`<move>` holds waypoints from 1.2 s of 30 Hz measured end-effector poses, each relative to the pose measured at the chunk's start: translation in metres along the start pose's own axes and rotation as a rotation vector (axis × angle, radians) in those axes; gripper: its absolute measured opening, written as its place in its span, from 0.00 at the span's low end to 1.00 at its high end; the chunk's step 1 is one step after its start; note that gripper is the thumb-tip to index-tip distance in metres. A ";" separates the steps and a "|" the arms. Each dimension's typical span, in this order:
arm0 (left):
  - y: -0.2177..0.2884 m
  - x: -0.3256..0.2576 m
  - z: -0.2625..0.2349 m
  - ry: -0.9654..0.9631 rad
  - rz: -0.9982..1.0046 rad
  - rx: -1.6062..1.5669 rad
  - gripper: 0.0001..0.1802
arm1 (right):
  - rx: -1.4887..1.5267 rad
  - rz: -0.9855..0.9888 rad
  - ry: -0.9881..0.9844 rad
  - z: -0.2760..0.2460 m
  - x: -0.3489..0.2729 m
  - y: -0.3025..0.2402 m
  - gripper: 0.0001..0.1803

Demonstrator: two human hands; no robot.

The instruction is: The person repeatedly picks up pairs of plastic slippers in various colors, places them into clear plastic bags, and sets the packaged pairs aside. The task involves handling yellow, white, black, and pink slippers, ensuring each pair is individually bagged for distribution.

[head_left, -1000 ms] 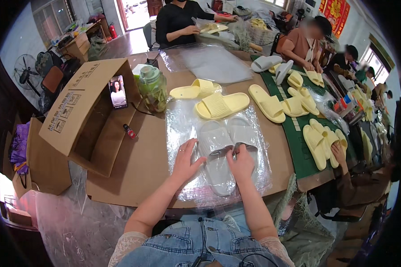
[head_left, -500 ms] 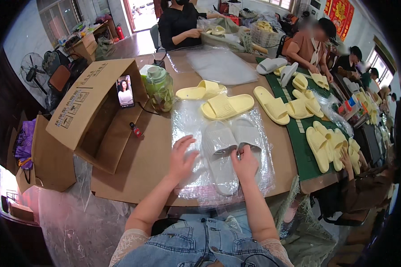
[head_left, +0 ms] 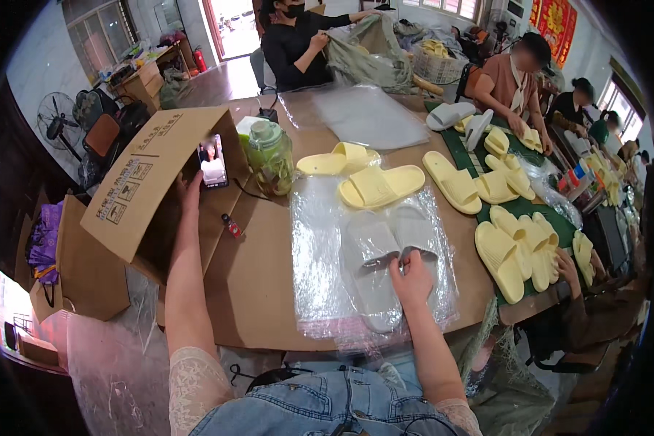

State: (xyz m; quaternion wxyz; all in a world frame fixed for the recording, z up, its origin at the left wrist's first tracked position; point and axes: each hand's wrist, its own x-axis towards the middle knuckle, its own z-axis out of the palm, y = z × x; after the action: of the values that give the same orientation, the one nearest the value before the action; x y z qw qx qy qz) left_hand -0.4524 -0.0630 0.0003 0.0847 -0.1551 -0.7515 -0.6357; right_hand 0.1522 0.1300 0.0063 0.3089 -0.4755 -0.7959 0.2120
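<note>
A pair of grey slide slippers [head_left: 374,291] lies on a stack of clear plastic bags [head_left: 318,280], with shiny film over at least part of them. At the strap of the right-hand slipper my right hand [head_left: 413,280] is closed, its fingertips pinching the strap edge. My left hand [head_left: 190,190] reaches into an open cardboard box [head_left: 134,182], beside a lit phone [head_left: 212,161]. The box flap and the hand's angle hide most of its fingers, so its grip is unclear. Just beyond the grey pair lie two yellow slippers [head_left: 381,187].
A green-lidded jar [head_left: 269,156] and a small red bottle [head_left: 232,226] stand near the box. More yellow slippers [head_left: 501,261] lie on a green mat [head_left: 479,156] at right. Clear plastic sheets [head_left: 370,116] lie at the far side. Co-workers sit and stand around, one handling a sack [head_left: 367,54].
My left hand has left the bags and moved left into the box beside the phone. My right hand stays at the grey slippers. The co-worker at the back has lifted the sack.
</note>
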 end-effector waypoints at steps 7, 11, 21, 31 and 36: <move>0.029 0.000 0.051 -0.317 -0.168 0.007 0.55 | -0.066 0.052 0.034 -0.001 -0.002 0.013 0.18; 0.015 0.004 0.056 -0.381 -0.103 -0.139 0.37 | -0.048 0.049 0.047 0.000 -0.002 0.010 0.17; 0.016 0.028 0.052 -0.130 -0.011 0.001 0.32 | -0.038 0.022 0.038 0.003 0.000 0.004 0.16; 0.062 0.006 0.055 -0.192 0.036 0.070 0.41 | -0.009 0.060 0.078 0.000 0.000 0.004 0.16; 0.036 0.016 0.055 -0.208 -0.024 0.021 0.32 | -0.026 0.058 0.062 0.003 -0.001 0.011 0.16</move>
State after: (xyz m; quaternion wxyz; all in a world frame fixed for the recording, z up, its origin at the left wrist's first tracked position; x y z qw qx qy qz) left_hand -0.4515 -0.0014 0.0293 0.0005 -0.2103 -0.7646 -0.6092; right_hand 0.1569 0.1342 -0.0029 0.3207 -0.5088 -0.7746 0.1955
